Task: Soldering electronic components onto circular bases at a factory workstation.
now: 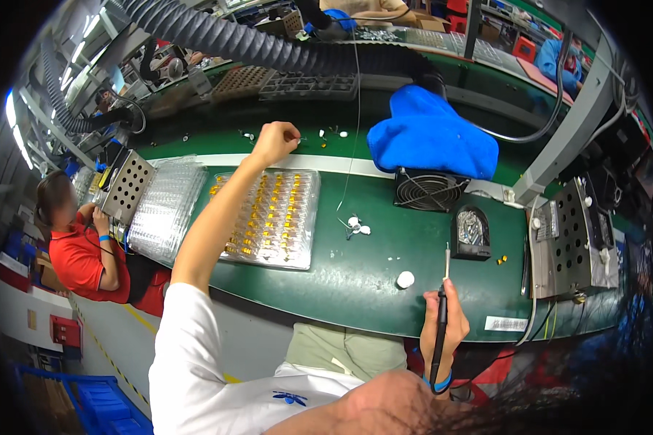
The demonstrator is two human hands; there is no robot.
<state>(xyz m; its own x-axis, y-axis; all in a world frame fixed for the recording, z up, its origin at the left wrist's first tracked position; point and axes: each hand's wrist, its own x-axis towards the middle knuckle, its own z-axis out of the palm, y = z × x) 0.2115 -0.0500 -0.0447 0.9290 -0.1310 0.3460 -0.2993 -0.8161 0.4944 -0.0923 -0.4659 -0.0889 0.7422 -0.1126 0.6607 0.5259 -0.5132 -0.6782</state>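
My right hand is closed around the black handle of a soldering iron, its thin metal tip pointing up and away over the bench. Far out past the tray, my left hand is bent with its fingers drawn together; anything between them is too small to make out. Small white and metal parts lie on the green ledge just right of it. Below that hand and forearm, a clear plastic tray holds rows of small yellow-and-metal parts. A round white piece sits left of the iron.
A fan stands under a blue cloth. Beside it are a black bin of metal pieces and a perforated metal box. Thin wire hangs over white parts. A co-worker in red works at left.
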